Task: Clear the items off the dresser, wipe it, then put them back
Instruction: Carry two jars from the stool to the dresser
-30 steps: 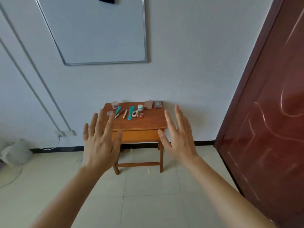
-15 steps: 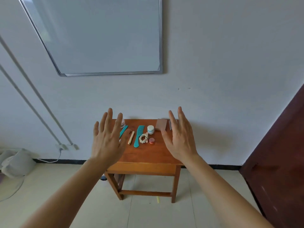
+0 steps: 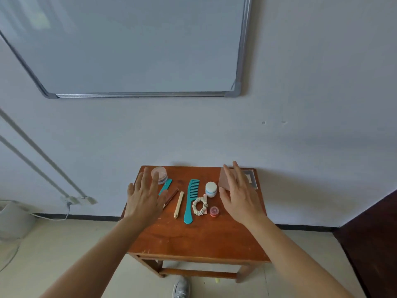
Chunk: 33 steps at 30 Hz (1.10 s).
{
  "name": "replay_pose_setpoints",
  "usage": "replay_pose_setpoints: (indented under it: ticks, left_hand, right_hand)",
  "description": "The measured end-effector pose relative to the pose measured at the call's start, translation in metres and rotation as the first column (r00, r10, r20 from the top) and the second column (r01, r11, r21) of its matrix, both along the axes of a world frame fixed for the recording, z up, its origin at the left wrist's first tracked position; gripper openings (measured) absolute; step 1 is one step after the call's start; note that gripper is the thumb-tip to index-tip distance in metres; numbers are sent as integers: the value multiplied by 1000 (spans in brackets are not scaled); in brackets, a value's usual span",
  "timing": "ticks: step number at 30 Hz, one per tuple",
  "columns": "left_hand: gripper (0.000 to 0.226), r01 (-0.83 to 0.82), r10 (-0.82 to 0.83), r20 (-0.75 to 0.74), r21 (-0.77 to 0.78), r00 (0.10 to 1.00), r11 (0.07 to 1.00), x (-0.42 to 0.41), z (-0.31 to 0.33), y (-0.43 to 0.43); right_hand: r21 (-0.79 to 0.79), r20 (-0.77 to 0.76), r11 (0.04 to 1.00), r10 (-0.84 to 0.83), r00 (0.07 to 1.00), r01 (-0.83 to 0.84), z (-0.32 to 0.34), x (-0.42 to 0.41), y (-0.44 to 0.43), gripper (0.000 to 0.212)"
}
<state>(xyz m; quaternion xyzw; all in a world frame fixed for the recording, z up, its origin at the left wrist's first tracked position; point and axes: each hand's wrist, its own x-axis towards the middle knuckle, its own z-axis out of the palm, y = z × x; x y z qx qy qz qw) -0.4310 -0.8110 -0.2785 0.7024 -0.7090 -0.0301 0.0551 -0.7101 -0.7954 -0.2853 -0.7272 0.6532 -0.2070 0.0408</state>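
Dresser now sits closer, left hand and right hand hovering over it, fingers spread.

The left hand hides part of the small teal comb. The right hand covers much of the brown pad. The whiteboard runs off the top and left edges.

Orange-brown wooden tabletop, far half: clear round jar, small teal comb, beige stick, large teal wide-tooth comb, cream scrunchie, white round jar, small red pot, brown flat rectangle, grey flat case.
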Motion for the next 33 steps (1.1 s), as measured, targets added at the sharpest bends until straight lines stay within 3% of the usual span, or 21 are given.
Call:
replay_pose_setpoints:
  ticks: [10,15,19,25,33]
  left_hand:
    - [74,105,-120,67,189,991,976,46,-111,-172]
    - [76,148,-161,40,226,986,963,52,-159,-201]
    - [76,163,-156,-50,223,987,961,51,-174,-205]
    - [58,93,-59,-224,148,973,985,48,-161,-214]
    - [59,325,-367,-284,-186,886,927,6,-77,-188]
  right_hand:
    - [282,-59,942,-171,984,181,-101,37,-115,74]
    - [370,-68,893,-250,966,257,-142,58,-121,73]
    - [383,-58,882,-272,960,273,-154,64,-118,60]
    - [349,13,901,-280,960,258,-145,67,-118,53]
    - [117,36,940,-327,944,321,-65,45,-90,49]
